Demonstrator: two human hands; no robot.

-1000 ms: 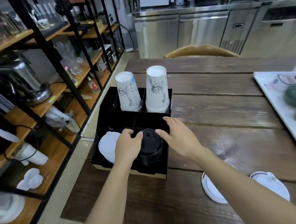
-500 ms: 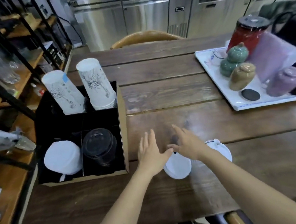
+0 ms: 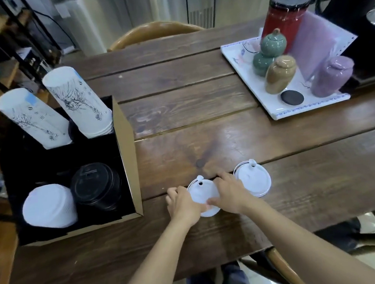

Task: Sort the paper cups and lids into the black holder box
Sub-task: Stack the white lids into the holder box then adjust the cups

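1. White lid (image 3: 202, 194) lies on the wooden counter (image 3: 202, 109), right of the black holder box (image 3: 129, 168).
2. Left hand (image 3: 183, 203) and right hand (image 3: 229, 191) close their fingers on its opposite edges.
3. Second white lid (image 3: 254, 181) rests just right.

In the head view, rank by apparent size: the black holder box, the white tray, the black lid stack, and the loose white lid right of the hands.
1. black holder box
2. white tray
3 and 4. black lid stack and loose white lid look alike; I won't rank them.
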